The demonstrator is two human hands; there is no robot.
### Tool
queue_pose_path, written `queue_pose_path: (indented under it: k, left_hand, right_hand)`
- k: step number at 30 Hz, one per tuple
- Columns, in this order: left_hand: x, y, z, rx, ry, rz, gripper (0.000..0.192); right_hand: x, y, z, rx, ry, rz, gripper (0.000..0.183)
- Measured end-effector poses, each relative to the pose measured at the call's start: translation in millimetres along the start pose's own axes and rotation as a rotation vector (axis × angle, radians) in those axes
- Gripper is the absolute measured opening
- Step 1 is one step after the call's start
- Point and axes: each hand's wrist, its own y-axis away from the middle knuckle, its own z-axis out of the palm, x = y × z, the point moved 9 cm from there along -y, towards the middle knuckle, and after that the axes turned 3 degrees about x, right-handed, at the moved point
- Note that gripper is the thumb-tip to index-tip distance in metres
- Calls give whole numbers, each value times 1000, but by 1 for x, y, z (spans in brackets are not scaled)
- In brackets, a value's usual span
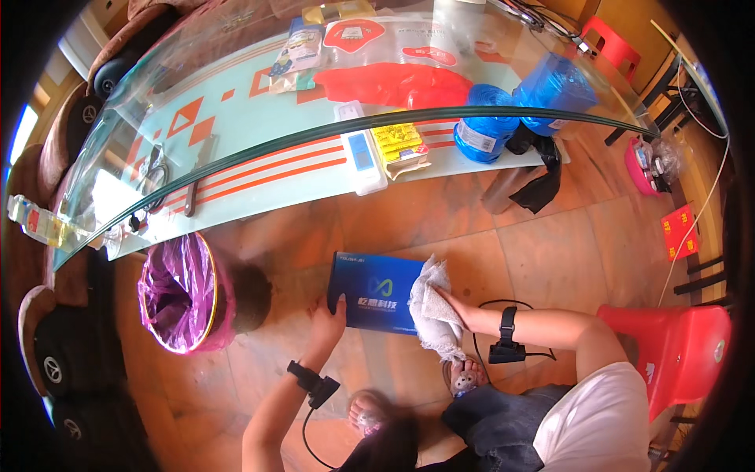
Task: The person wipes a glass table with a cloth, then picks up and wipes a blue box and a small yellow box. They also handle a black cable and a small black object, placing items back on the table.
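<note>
A blue printed cardboard box point(377, 292) is held up before me, above the tiled floor. My left hand point(331, 317) grips its left edge, with the thumb on the front face. A whitish terry cloth point(435, 304) lies over the box's right end. My right hand point(453, 302) holds that cloth against the box; the fingers are mostly hidden behind the fabric. A black strap with a small module and cable is on each forearm.
A glass-topped table point(283, 177) spans the far side, carrying blue plastic-bag rolls point(483, 127), a white electronic device point(361, 150), a yellow packet point(400, 144) and a knife point(190, 197). A purple-lined bin point(183, 295) stands left, a red plastic stool point(678, 354) right.
</note>
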Motion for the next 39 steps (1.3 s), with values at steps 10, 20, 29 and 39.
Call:
queue_pose_path:
  k: [10, 20, 29, 39]
  left_hand:
    - [25, 23, -13, 86, 43, 106, 48]
    - [44, 57, -32, -7, 201, 44, 61]
    - [51, 85, -93, 115, 566, 8, 53]
    - [71, 118, -251, 336, 600, 52, 52]
  right_hand:
    - [-4, 0, -10, 69, 121, -30, 48]
    - [-15, 6, -26, 94, 41, 6, 44]
    - [-40, 48, 46, -22, 144, -127, 43]
    - [-92, 101, 193, -309, 461, -369, 56]
